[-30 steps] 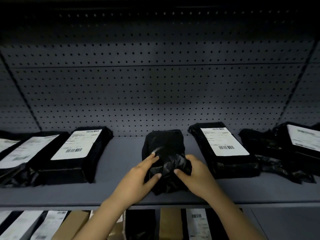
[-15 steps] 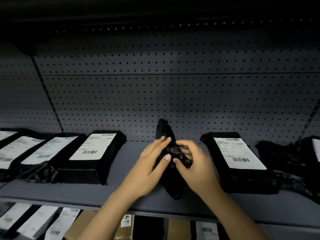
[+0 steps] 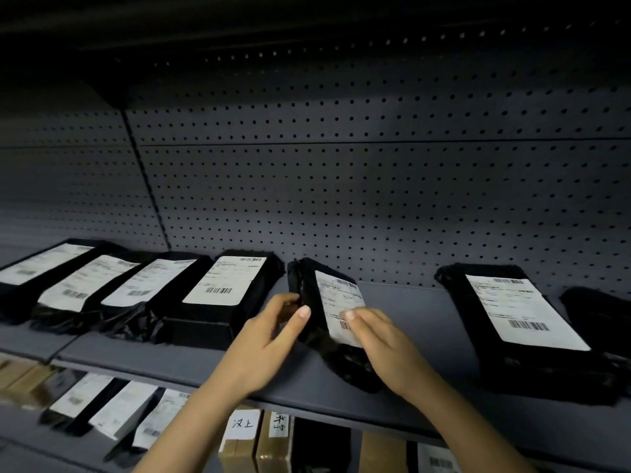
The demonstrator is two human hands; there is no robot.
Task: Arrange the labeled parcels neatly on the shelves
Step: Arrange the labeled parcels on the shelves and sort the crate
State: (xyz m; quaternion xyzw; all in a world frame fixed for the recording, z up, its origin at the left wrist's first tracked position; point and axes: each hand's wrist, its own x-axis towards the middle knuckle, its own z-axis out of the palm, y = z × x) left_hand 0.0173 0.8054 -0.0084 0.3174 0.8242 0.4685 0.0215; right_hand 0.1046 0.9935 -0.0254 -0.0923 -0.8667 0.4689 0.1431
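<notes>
The parcel in hand sits tilted near the middle of the shelf, its left side raised and its label turned up and to the right; it is just beside the last parcel of the left row and well apart from the parcel on the right. The left hand pinches the raised left edge between thumb and curled fingers; the right hand lies on the lower part of the label with its fingers fairly straight (its thumb is hidden). The step, as I judge it, is to lay the parcel flat, label up. It should go well if the left hand lowers the raised edge slowly while the right steadies the face, so the loose black wrap does not bunch underneath; then the parcel can slide towards the left row until the sides nearly touch, its near end level with the neighbours' along the shelf's front edge.
</notes>
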